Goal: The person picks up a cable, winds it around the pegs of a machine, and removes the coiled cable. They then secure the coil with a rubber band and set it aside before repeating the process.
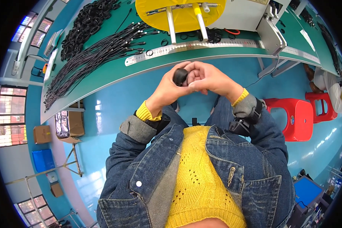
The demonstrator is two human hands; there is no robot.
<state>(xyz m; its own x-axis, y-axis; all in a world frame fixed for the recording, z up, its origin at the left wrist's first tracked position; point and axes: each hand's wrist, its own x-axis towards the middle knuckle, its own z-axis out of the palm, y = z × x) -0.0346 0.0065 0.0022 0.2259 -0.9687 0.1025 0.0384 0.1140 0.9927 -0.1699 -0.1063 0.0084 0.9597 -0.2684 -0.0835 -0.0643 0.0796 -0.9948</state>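
A small black rolled band (180, 77) is held between my two hands, in front of the table's near edge. My left hand (168, 86) wraps round its left side, fingers and thumb closed. From the other side my right hand (211, 79) meets it with curled fingers, their tips against the black band. Both hands touch each other, and part of the band is hidden by them. Beyond, on the green table (114, 72), lie a bundle of black cables (91, 57) with light connector ends and a heap of black loops (85, 26).
A steel ruler (197, 45) runs along the table edge, below a yellow disc (178, 15) with metal rods. A white machine stand (271, 34) rises at its right. Red stools (292, 119) stand to the right, near another person (326, 81). Cardboard boxes (76, 123) sit left.
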